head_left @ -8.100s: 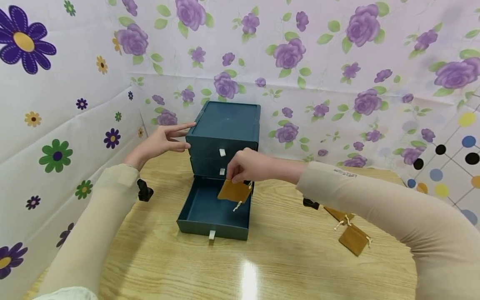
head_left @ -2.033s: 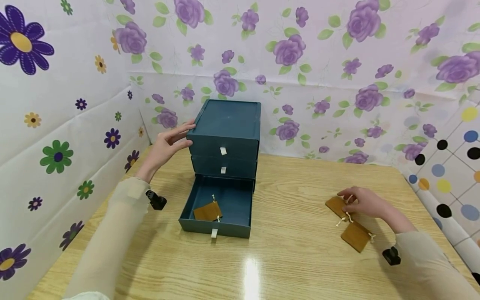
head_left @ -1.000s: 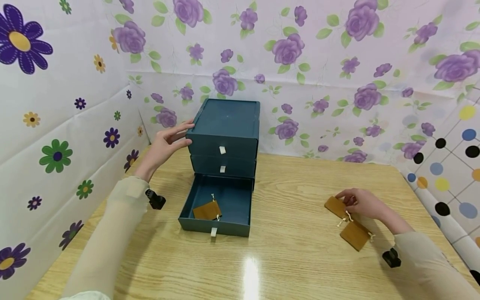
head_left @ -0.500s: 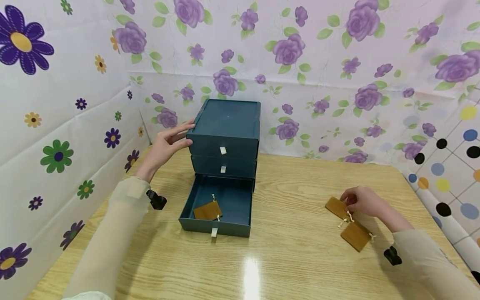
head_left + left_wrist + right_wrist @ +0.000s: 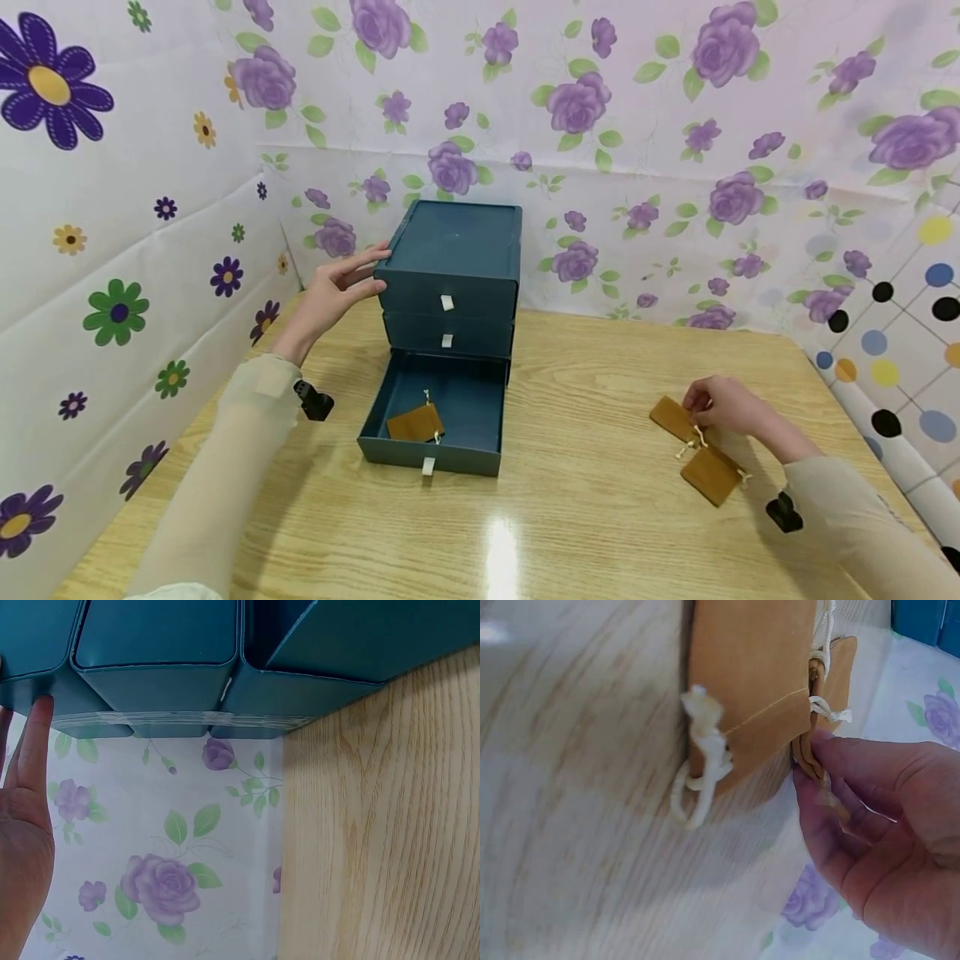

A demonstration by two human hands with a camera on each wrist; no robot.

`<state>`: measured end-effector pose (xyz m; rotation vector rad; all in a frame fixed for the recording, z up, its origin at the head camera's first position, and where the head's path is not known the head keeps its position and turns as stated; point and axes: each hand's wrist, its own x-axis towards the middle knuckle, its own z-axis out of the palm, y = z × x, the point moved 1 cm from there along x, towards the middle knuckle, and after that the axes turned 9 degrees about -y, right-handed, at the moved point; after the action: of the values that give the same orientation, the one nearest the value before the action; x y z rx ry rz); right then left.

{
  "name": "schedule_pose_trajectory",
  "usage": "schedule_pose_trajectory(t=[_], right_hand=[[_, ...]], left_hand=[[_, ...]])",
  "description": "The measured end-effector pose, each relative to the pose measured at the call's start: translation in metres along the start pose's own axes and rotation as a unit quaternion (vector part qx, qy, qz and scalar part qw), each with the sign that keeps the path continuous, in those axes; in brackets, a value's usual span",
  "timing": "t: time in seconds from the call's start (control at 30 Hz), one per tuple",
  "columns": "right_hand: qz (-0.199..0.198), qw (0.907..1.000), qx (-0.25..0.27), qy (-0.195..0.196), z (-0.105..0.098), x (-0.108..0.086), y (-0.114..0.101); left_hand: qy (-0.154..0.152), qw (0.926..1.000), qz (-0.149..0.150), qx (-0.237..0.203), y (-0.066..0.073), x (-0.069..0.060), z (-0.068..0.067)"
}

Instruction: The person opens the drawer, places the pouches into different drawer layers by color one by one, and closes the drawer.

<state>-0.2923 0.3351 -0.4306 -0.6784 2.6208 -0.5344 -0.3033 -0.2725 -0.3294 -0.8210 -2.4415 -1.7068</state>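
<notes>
A dark teal drawer unit [image 5: 453, 242] stands at the table's back, its bottom drawer [image 5: 468, 461] pulled out. Inside that drawer lies a tan drawstring pouch [image 5: 414, 423]. My left hand [image 5: 321, 302] rests against the unit's upper left side, fingers extended; the left wrist view shows fingers [image 5: 34, 746] touching its wall. On the right, my right hand [image 5: 731, 408] pinches the edge of the farther tan pouch [image 5: 670, 417] between thumb and fingers. Nearer me, a second pouch [image 5: 708, 477] lies flat with its cream cord, close against the first.
The two upper drawers [image 5: 480, 292] are closed and carry white pull tabs. A wooden table [image 5: 585, 500] spans the space between the unit and the pouches. Flower-printed cloth [image 5: 637, 108] hangs behind and on the left; dotted cloth [image 5: 892, 358] is at the right.
Earlier my right hand held a pouch above the drawer; that pouch now lies inside. The right hand has moved right to the farther pouch, shifting slightly along its edge. Left hand stays put.
</notes>
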Motion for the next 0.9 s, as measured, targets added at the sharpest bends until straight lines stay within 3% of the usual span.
schedule_pose_trajectory(t=[0.2,0.67,0.9], right_hand=[[-0.016,0.9998,-0.010,-0.005,-0.006,0.001,-0.005],[-0.056,0.9972,-0.044,-0.022,-0.041,0.011,-0.030],[-0.065,0.9960,-0.052,-0.033,-0.063,0.018,-0.059]], left_hand=[[-0.001,0.9999,0.013,0.003,-0.008,0.001,-0.002],[-0.002,0.9998,0.017,0.006,-0.005,0.002,-0.002],[-0.004,1.0000,0.001,0.003,0.009,-0.001,0.002]])
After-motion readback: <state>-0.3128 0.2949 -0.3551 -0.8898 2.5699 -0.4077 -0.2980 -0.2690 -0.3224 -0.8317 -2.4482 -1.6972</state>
